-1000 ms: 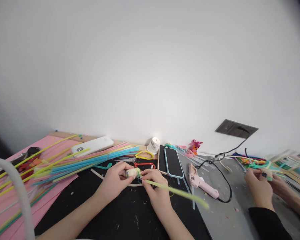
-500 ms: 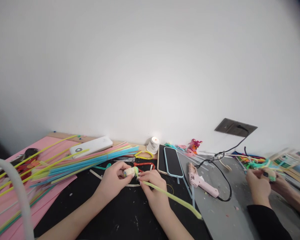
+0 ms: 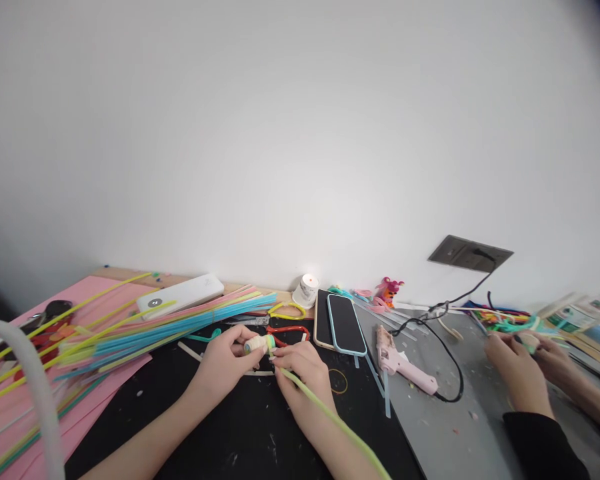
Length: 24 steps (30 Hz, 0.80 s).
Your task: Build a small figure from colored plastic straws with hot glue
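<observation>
From where I stand, the long, fuzzy yellow-green strip (image 3: 337, 421) is what has just changed: a half second ago its loose end stuck out to the right, clear of the arm; now it trails along the right forearm towards the near edge. The small cream, roundish piece with a green end (image 3: 255, 344) has shifted slightly left, held above the black mat (image 3: 220, 427).

The left hand (image 3: 224, 363) pinches that piece, fingers curled close. The right hand (image 3: 307, 367) is narrowed on the strip beside the green end, so I'd judge the two are being worked together there; whether they are joined, I cannot tell.

Just beyond the hands lies a red-handled tool (image 3: 290, 329); farther right, a pale pink glue gun (image 3: 410, 370). At far right, a co-worker's hand (image 3: 520, 377) grips something small.
</observation>
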{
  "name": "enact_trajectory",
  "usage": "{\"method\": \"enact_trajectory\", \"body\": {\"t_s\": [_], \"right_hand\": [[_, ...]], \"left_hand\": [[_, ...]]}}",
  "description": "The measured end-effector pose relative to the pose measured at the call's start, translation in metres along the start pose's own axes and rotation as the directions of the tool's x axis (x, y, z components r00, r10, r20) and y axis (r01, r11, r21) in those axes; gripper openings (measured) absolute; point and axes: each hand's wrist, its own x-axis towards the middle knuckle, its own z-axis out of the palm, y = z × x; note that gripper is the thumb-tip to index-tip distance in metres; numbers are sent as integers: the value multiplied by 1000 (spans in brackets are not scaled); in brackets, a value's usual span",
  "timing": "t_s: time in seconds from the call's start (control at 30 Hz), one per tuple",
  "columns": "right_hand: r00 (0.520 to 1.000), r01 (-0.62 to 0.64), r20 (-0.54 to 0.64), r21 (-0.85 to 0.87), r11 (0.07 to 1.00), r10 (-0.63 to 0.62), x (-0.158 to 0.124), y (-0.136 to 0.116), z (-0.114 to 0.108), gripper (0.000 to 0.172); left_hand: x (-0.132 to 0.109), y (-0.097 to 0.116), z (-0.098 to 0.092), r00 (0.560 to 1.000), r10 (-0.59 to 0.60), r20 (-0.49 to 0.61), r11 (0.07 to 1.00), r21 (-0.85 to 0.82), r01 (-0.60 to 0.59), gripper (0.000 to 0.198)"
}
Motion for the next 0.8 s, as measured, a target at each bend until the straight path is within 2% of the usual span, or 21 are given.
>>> {"method": "enact_trajectory", "body": {"t_s": [0.2, 0.33, 0.57, 0.8], "right_hand": [[998, 36, 59, 2, 999, -36, -1, 2, 4, 19], [995, 93, 22, -4, 996, -93, -2, 6, 7, 19], [997, 65, 44, 2, 998, -65, -3, 6, 7, 22], [995, 100, 16, -3, 995, -100, -2, 8, 9, 22]], "left_hand": [[1, 2, 1, 997, -72, 0, 992, -107, 72, 25], [0, 7, 1, 994, -113, 9, 982, -151, 113, 28], [0, 6, 0, 988, -152, 32, 964, -214, 155, 30], [1, 4, 0, 977, -205, 63, 931, -295, 215, 34]]}}
